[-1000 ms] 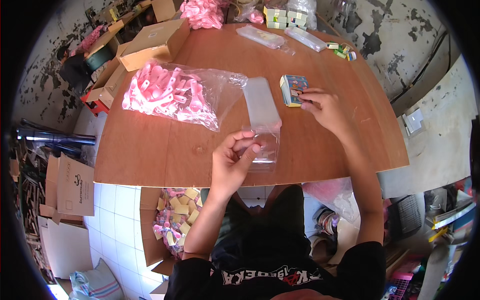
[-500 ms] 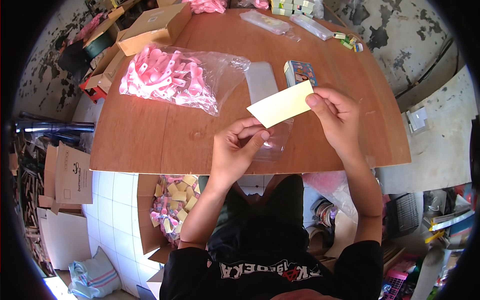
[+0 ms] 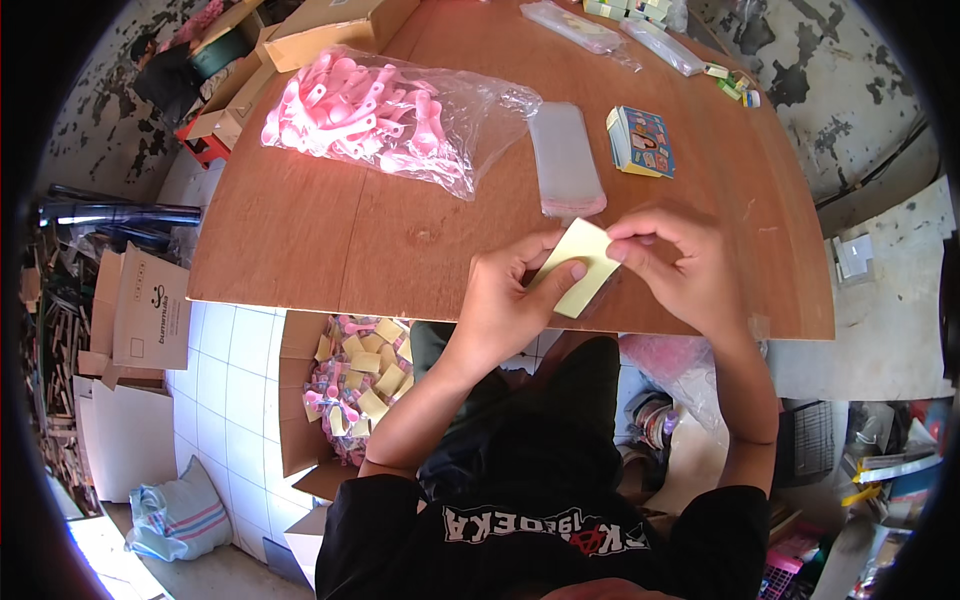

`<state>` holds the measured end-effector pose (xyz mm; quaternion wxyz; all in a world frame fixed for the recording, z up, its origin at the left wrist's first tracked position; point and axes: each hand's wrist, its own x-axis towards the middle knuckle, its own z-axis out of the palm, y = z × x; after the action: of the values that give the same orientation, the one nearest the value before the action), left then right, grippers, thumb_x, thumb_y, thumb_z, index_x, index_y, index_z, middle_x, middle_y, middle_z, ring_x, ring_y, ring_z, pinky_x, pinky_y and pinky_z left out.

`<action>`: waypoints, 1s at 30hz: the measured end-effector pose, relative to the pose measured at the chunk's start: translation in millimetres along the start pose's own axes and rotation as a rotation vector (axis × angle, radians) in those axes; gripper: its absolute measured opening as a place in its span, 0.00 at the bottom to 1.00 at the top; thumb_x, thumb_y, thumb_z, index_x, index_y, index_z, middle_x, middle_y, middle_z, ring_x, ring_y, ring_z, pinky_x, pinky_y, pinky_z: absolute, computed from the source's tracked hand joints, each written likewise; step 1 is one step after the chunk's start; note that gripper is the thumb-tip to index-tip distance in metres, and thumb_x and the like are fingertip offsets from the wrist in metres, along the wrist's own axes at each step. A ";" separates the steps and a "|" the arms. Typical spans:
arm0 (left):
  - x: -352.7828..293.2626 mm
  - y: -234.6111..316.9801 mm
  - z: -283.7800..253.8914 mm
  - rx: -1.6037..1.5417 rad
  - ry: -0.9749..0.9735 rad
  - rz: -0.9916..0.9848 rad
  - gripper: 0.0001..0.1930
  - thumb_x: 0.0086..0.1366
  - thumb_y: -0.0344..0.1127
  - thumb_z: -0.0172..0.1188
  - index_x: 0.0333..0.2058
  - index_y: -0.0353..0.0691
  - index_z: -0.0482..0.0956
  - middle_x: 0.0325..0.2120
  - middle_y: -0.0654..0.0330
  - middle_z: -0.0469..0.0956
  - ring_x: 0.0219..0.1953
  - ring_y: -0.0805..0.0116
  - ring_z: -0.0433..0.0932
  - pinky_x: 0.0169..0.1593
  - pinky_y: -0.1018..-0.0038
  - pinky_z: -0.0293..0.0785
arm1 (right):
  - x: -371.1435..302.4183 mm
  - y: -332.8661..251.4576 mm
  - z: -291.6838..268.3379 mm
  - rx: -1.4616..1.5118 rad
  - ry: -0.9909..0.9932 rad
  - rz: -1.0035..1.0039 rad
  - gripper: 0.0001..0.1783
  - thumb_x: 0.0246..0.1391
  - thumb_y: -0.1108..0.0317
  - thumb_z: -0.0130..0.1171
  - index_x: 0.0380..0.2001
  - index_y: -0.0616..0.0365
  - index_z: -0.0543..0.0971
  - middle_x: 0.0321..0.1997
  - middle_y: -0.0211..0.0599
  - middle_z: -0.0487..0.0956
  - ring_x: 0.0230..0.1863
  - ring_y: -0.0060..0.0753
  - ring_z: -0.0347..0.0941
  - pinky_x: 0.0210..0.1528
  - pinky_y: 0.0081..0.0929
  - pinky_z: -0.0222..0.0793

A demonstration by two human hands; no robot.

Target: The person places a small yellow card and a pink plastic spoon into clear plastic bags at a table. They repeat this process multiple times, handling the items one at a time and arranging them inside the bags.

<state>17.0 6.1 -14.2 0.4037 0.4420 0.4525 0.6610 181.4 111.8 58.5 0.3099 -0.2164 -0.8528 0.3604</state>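
Note:
A pale yellow card [image 3: 582, 258] is pinched between the thumb and fingers of my left hand [image 3: 500, 295], the thumb lying across its face. A thin clear edge beside the card looks like a plastic bag, mostly hidden. The fingertips of my right hand [image 3: 685, 262] are pinched together at the card's upper right corner. Beyond my hands lies a stack of clear plastic sleeves [image 3: 566, 160], and to its right a stack of printed cards [image 3: 645, 142]. A clear bag of pink plastic spoons [image 3: 360, 115] lies farther left on the wooden table [image 3: 400, 250].
Below the table's near edge, a cardboard box [image 3: 300, 400] holds many small packets with yellow cards and pink spoons. A closed carton [image 3: 335, 30] stands at the far left of the tabletop. Plastic packs [image 3: 662, 48] and small boxes [image 3: 730, 85] lie far right.
The yellow card has come down nearer to me and turned steeper, and my left thumb now presses on it. My right hand has moved lower. The view has shifted.

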 end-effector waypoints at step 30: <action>13.3 27.8 4.7 0.211 -0.049 0.425 0.12 0.62 0.27 0.63 0.45 0.36 0.84 0.47 0.52 0.74 0.44 0.66 0.78 0.49 0.72 0.76 | 19.3 -35.4 -18.0 -0.219 -0.602 -0.032 0.11 0.51 0.67 0.64 0.34 0.64 0.79 0.31 0.49 0.80 0.33 0.52 0.76 0.37 0.43 0.70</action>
<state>14.1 12.3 16.2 0.2180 0.5828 0.4060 0.6693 174.7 108.9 102.1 0.0243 -0.1185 -0.9432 0.3094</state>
